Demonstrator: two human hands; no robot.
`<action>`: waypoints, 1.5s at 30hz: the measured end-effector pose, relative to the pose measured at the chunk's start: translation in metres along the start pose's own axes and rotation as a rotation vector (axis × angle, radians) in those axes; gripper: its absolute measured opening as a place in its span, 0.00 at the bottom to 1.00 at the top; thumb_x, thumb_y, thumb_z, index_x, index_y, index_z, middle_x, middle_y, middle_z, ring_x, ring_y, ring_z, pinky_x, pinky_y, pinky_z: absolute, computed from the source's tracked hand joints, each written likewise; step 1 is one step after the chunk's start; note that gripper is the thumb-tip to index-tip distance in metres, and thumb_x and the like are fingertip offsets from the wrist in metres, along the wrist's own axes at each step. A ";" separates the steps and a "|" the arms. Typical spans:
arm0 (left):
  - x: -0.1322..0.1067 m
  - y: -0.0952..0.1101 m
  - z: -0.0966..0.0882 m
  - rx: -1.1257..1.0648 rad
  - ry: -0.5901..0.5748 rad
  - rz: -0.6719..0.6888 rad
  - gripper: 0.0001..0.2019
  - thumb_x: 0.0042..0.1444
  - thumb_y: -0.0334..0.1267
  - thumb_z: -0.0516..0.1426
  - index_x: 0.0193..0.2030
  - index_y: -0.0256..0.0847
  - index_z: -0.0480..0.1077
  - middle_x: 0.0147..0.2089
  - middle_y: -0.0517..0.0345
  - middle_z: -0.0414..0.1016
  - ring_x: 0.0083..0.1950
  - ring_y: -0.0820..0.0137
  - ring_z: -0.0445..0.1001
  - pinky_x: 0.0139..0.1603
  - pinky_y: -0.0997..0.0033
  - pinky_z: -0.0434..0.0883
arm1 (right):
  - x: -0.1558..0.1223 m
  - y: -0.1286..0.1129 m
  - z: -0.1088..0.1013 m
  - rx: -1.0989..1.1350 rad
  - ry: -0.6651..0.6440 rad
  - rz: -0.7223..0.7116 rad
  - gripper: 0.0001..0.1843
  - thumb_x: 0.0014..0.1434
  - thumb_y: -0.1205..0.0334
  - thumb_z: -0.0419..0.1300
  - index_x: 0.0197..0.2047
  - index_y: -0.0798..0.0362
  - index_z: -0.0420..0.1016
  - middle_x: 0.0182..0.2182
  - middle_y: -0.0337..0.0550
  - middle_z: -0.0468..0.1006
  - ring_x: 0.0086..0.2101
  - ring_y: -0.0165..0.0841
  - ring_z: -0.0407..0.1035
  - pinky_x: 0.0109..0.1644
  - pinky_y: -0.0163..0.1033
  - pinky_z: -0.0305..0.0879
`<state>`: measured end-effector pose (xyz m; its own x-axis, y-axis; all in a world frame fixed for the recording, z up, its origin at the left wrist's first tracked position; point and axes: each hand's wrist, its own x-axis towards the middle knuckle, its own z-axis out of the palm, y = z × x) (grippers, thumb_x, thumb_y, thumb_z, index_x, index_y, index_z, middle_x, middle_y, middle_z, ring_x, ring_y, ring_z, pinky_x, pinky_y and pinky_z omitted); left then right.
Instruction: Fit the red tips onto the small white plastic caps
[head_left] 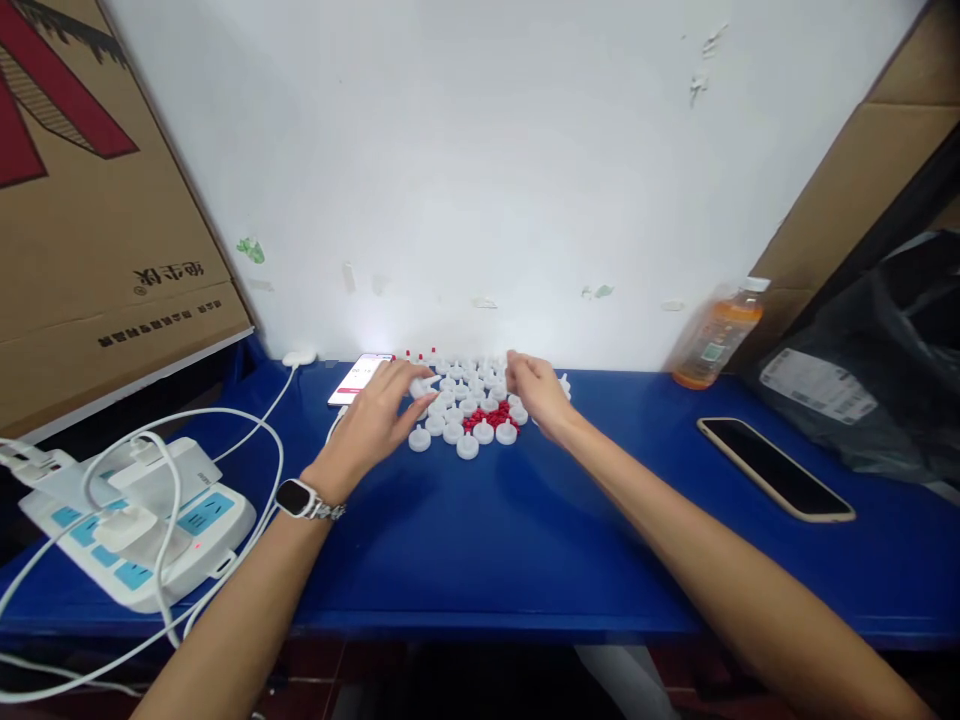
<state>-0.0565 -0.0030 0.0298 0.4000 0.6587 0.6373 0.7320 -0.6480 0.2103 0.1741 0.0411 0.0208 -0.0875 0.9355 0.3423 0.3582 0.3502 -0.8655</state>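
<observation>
Between the thumb and fingers of my left hand (pixel 382 405) is a white nozzle cap (pixel 424 386), its pointed tip aimed to the right. My right hand (pixel 534 388) is closed above the right side of the pile, fingers drawn together; whatever they hold is hidden. Around and between both hands lie many white nozzle caps (pixel 467 446), mostly standing tip up. A heap of tiny red caps (pixel 491 416) sits among them. Behind my left hand, several red tips (pixel 421 357) stick up near the wall, partly hidden.
A lit phone (pixel 360 378) lies behind my left hand. At left is a power strip (pixel 150 540) with looping white cables. To the right are a dark phone (pixel 776 470), an orange drink bottle (pixel 720 335) and a dark plastic bag (pixel 870 350). A white wall (pixel 480 180) bounds the blue table (pixel 480 540).
</observation>
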 end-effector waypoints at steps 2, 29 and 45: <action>-0.002 -0.011 0.000 -0.015 -0.027 -0.083 0.16 0.67 0.46 0.51 0.58 0.45 0.65 0.51 0.50 0.72 0.52 0.60 0.70 0.54 0.57 0.68 | 0.004 0.003 -0.009 -0.139 -0.008 -0.062 0.24 0.66 0.46 0.47 0.23 0.50 0.56 0.18 0.34 0.58 0.21 0.29 0.55 0.27 0.36 0.51; -0.017 -0.045 -0.022 -0.233 -0.142 -0.474 0.16 0.50 0.45 0.65 0.43 0.41 0.76 0.41 0.56 0.78 0.38 0.68 0.73 0.38 0.69 0.68 | 0.029 -0.025 0.087 -0.062 -0.544 -0.153 0.06 0.57 0.62 0.61 0.32 0.55 0.72 0.25 0.42 0.79 0.27 0.31 0.72 0.31 0.33 0.64; -0.027 -0.067 -0.014 0.051 -0.176 -0.652 0.08 0.57 0.36 0.54 0.40 0.45 0.74 0.37 0.55 0.79 0.37 0.62 0.77 0.35 0.67 0.68 | 0.088 -0.027 0.132 -0.748 -0.409 -0.344 0.13 0.58 0.55 0.60 0.43 0.52 0.75 0.35 0.46 0.80 0.38 0.39 0.72 0.45 0.42 0.59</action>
<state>-0.1237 0.0174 0.0087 -0.0516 0.9640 0.2608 0.8774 -0.0810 0.4728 0.0341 0.1203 0.0259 -0.5714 0.7791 0.2577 0.7471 0.6238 -0.2294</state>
